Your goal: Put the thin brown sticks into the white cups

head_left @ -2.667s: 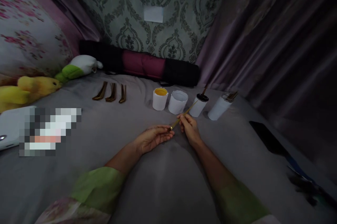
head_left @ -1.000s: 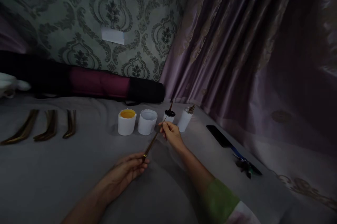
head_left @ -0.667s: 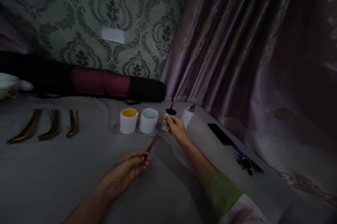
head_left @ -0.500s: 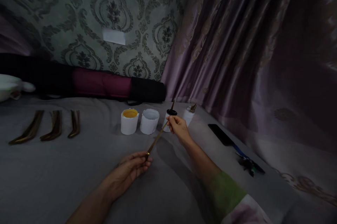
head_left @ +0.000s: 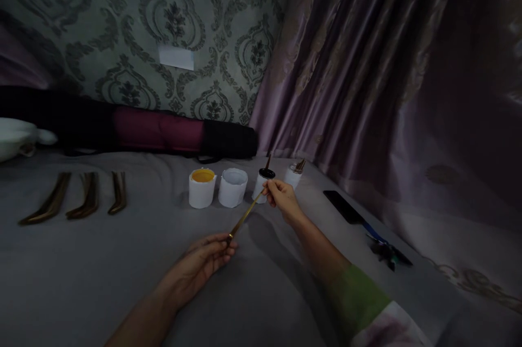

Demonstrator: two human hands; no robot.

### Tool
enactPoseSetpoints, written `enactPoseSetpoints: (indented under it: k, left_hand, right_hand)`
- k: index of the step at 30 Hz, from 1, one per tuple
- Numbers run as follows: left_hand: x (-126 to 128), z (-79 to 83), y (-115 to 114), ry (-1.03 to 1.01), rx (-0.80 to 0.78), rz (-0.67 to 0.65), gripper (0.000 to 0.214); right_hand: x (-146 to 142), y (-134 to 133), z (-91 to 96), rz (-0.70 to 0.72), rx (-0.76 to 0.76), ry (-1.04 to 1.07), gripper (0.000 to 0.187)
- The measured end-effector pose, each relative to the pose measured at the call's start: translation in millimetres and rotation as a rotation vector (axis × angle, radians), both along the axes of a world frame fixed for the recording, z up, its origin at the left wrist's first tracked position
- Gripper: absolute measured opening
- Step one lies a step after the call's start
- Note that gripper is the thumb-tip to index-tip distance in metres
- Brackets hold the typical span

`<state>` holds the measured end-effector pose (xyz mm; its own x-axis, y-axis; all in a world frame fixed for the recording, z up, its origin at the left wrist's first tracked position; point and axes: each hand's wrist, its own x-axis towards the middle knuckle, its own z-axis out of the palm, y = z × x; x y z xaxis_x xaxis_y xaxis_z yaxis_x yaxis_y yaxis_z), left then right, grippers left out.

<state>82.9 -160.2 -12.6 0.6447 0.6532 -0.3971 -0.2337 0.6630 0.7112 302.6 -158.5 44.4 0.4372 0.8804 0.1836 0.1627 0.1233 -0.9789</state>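
Note:
A thin golden-brown stick slants between my two hands over the grey cloth. The lower end, dark with a shiny gold spot, is pinched between the thumb and fingers of my left hand. At the upper end, the fingertips of my right hand close on the stick. Just behind that hand stands a white container with a black opening, a dark stick rising from it and its right side partly covered. Farther right, a white jar holds several brown sticks.
A white tub of yellow contents stands beside a white tub with a pale grey inside. Three bent brown bundles lie left. A black and maroon roll lines the wall. A dark flat object lies right, near the curtain.
My right hand has shifted slightly to the right, still pinching the stick's upper end. My left hand keeps its hold. The view has shifted a little.

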Motion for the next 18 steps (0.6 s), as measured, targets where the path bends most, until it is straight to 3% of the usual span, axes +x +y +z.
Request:
enactPoseSetpoints:
  k: [8,18]
  left_hand:
    - [0,-2.1,2,-0.025,-0.006,0.01,0.017]
    - [-1,2.0,4,-0.039,-0.046,0.035,0.015]
  right_hand:
    - [4,-2,1.2,-0.032,-0.005,0.015,0.03]
    - [20,-5,16.9,-0.096,0.023,-0.018,0.034]
